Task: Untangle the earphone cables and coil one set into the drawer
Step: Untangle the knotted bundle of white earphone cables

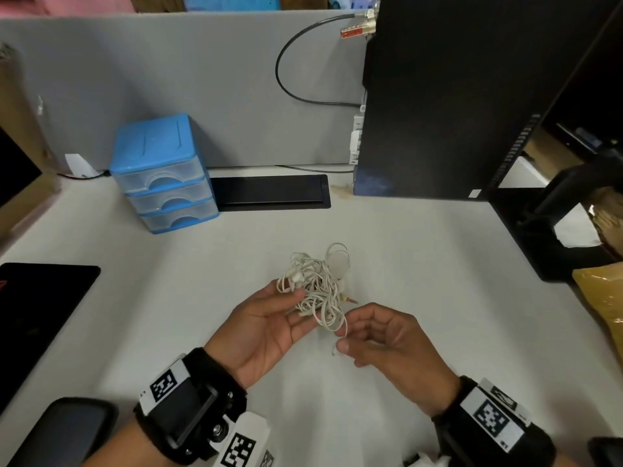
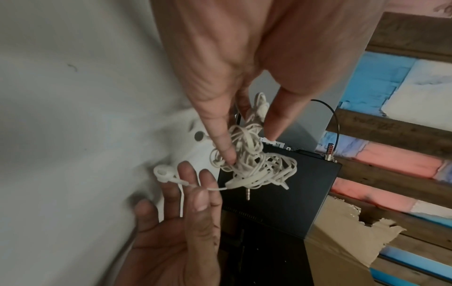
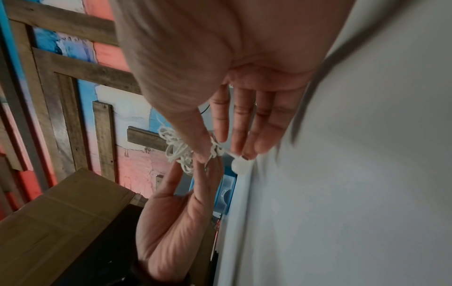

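Observation:
A knot of white earphone cables is held just above the white desk. My left hand grips it from the left, thumb on top and fingers beneath; the left wrist view shows the tangle pinched between thumb and fingers. My right hand pinches one loose strand at the knot's lower right. An earbud on that strand sticks out past the right fingers, and the right wrist view shows the same earbud. A jack plug dangles below the tangle. The blue three-drawer unit stands at the back left, all drawers pushed in.
A black computer tower stands at the back right beside a dark stand. A black cable tray cover lies next to the drawers. A dark pad lies at the left edge. A grey partition backs the desk.

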Available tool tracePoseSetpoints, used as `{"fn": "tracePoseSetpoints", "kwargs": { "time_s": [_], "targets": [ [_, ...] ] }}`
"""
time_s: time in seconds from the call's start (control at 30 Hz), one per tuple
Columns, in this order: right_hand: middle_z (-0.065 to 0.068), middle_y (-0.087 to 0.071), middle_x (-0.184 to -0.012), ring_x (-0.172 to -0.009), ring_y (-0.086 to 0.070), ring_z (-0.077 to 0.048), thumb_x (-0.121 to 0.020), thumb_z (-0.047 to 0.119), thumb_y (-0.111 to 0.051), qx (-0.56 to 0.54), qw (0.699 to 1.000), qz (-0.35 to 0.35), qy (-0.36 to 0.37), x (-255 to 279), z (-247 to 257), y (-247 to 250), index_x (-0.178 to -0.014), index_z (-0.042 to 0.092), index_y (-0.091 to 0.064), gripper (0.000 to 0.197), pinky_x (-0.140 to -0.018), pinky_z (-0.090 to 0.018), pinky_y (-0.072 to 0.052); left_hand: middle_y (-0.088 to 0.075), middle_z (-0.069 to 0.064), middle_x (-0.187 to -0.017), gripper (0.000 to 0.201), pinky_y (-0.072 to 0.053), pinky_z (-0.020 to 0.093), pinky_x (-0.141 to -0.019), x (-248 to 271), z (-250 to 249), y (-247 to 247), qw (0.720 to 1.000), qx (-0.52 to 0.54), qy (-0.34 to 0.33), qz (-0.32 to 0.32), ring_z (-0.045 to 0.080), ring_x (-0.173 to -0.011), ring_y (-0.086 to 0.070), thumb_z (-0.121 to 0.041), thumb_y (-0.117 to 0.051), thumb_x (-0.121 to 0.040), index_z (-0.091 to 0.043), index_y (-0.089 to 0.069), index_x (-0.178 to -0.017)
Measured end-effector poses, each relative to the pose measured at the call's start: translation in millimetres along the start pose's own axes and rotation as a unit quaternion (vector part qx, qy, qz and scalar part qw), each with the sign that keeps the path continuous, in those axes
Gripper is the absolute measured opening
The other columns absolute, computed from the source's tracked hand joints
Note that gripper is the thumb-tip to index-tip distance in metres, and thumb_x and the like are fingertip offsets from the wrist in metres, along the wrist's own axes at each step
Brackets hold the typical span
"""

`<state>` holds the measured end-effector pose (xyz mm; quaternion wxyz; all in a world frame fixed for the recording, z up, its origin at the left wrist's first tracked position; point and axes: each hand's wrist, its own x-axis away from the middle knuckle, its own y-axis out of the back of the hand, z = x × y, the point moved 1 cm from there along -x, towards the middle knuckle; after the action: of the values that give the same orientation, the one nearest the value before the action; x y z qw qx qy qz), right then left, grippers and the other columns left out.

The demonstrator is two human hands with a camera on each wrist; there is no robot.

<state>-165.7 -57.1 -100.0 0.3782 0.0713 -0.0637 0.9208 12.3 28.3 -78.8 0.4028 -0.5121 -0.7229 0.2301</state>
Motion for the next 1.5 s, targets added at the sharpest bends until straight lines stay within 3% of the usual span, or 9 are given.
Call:
{"fn": "tracePoseSetpoints", "kwargs": {
  "time_s": [0.1,0.27,0.37,0.43,0.57,0.73,0.83,1.03,1.5],
  "targets": [
    [-0.018,-0.073,-0.09,-0.078,-0.063,-0.021,-0.063,0.017,-0.082,-0.006,1.0,-0.014,0.006,0,-1,1,-0.089,0.007,-0.072,0.029,-0.06,-0.028,-0.051,-0.066,0.026,-0.117,0.055,-0.058,0.039,-0.082,0,3,2,1.0,-0.01,-0.01,-0.022,0.035,-0.104,-0.068,0.005,-0.069,-0.071,0.004,-0.054,-0.124],
    [-0.019,-0.074,-0.086,-0.082,-0.067,-0.028,-0.062,0.017,-0.085,-0.035,0.999,-0.014,0.008,-1,-4,-2,-0.087,0.009,-0.071,0.031,-0.079,-0.034,-0.054,-0.06,0.027,-0.127,0.057,-0.056,0.043,-0.09,0,2,0,1.0,-0.01,-0.005,-0.016,0.037,-0.113,-0.063,0.003,-0.065,-0.075,0.002,-0.051,-0.13],
    [-0.019,-0.073,-0.082,-0.077,-0.066,-0.027,-0.063,0.017,-0.085,-0.059,0.998,-0.008,0.01,-1,-3,-4,-0.088,0.01,-0.069,0.031,-0.073,-0.029,-0.055,-0.058,0.027,-0.131,0.052,-0.056,0.043,-0.089,1,0,-2,1.0,-0.003,0.001,-0.001,0.037,-0.113,-0.063,-0.002,-0.061,-0.078,-0.001,-0.051,-0.129],
    [-0.021,-0.073,-0.084,-0.078,-0.067,-0.028,-0.06,0.038,-0.089,-0.059,0.998,-0.012,0.015,0,1,-4,-0.086,0.018,-0.072,0.037,-0.074,-0.032,-0.053,-0.06,0.026,-0.13,0.048,-0.056,0.041,-0.088,1,1,-3,0.999,-0.039,0.0,0.011,0.036,-0.114,-0.063,-0.006,-0.062,-0.081,0.0,-0.053,-0.128],
    [-0.02,-0.073,-0.097,-0.091,-0.071,-0.033,-0.063,0.07,-0.073,-0.047,0.999,-0.009,-0.014,3,6,3,-0.104,0.005,-0.068,0.077,-0.084,-0.041,-0.054,-0.06,0.02,-0.132,0.044,-0.051,0.043,-0.098,6,4,-5,0.986,-0.162,-0.005,0.044,0.034,-0.122,-0.059,-0.012,-0.059,-0.087,-0.004,-0.057,-0.129],
    [-0.02,-0.074,-0.101,-0.089,-0.07,-0.034,-0.077,0.026,-0.066,-0.06,0.996,-0.018,-0.065,0,2,7,-0.103,0.006,-0.073,0.034,-0.085,-0.044,-0.054,-0.062,-0.007,-0.134,0.05,-0.053,0.031,-0.093,13,3,-6,0.93,-0.352,0.004,0.102,0.016,-0.123,-0.059,-0.013,-0.06,-0.088,-0.024,-0.053,-0.136],
    [-0.031,-0.068,-0.105,-0.09,-0.064,-0.043,-0.073,0.014,-0.059,-0.091,0.992,0.003,-0.089,-1,1,7,-0.107,0.0,-0.07,0.039,-0.078,-0.046,-0.051,-0.066,-0.005,-0.129,0.048,-0.056,0.033,-0.088,12,0,-7,0.93,-0.359,-0.008,0.079,0.02,-0.115,-0.065,-0.012,-0.066,-0.088,-0.025,-0.056,-0.132],
    [-0.015,-0.07,-0.08,-0.065,-0.067,-0.022,-0.066,0.02,-0.063,-0.177,0.98,0.006,-0.086,0,10,6,-0.082,0.011,-0.079,0.024,-0.057,-0.034,-0.055,-0.074,0.001,-0.111,0.045,-0.056,0.03,-0.073,6,6,-3,0.929,-0.362,-0.078,-0.011,0.025,-0.084,-0.073,-0.015,-0.073,-0.072,-0.021,-0.065,-0.116],
    [-0.013,-0.059,-0.075,-0.062,-0.054,-0.02,-0.074,0.02,-0.053,-0.194,0.975,0.053,-0.097,2,11,1,-0.085,0.012,-0.078,0.029,-0.059,-0.036,-0.047,-0.075,0.005,-0.102,0.049,-0.058,0.027,-0.072,4,16,-4,0.938,-0.34,-0.066,0.003,0.014,-0.083,-0.07,-0.013,-0.074,-0.069,-0.013,-0.066,-0.117]
  ]
}}
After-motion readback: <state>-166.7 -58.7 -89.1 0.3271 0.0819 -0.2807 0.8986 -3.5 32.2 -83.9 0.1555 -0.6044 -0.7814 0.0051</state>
